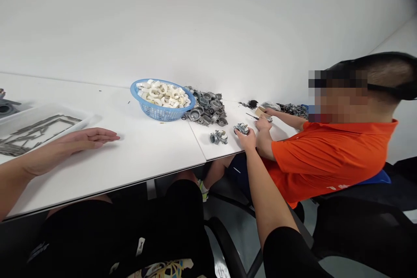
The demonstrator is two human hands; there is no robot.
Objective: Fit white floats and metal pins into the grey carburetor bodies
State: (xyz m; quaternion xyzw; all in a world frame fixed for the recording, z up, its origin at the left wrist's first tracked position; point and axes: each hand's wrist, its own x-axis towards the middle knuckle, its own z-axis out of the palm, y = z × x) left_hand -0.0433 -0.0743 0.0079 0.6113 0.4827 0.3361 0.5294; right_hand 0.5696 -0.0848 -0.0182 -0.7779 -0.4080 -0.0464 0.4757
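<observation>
My left hand (pixel 83 140) lies flat on the white table (pixel 137 156), fingers stretched out, holding nothing. My right hand (pixel 246 137) reaches far right across the table and touches a small grey metal part (pixel 241 128); its fingers curl at the part, and whether they grip it is unclear. Another grey metal part (pixel 218 137) sits just left of that hand. A blue basket (pixel 156 110) of white plastic rings stands further back, with a pile of grey metal castings (pixel 206 109) beside it.
A person in an orange shirt (pixel 325 156) sits at the right, both hands by my right hand, near a thin tool (pixel 252 116). A clear tray (pixel 52 115) with thin metal rods lies at the left. Dark small parts (pixel 293 108) lie beyond the person's arms.
</observation>
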